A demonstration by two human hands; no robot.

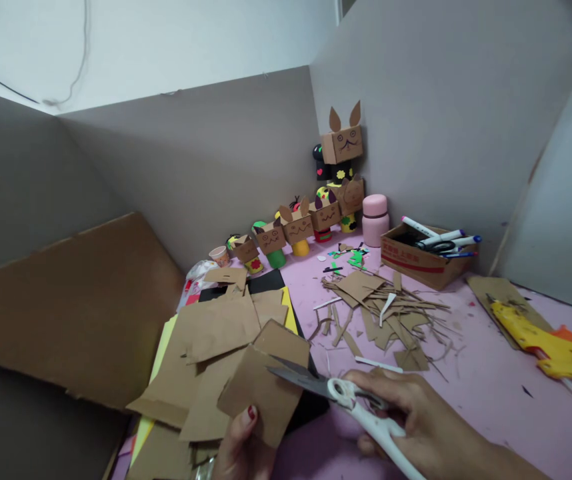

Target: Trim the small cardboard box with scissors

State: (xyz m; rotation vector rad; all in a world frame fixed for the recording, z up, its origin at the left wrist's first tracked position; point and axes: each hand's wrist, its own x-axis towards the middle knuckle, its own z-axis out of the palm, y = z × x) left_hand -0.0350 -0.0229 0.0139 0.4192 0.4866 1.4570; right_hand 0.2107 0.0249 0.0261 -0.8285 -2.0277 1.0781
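Hands (429,413) hold cardboard (266,390), scissors (363,418) perhaps touching.

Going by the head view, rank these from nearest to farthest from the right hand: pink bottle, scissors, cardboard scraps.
1. Scissors: held in the right hand.
2. Cardboard scraps: in a loose pile just beyond that hand.
3. Pink bottle: standing upright farther back, behind the scraps.
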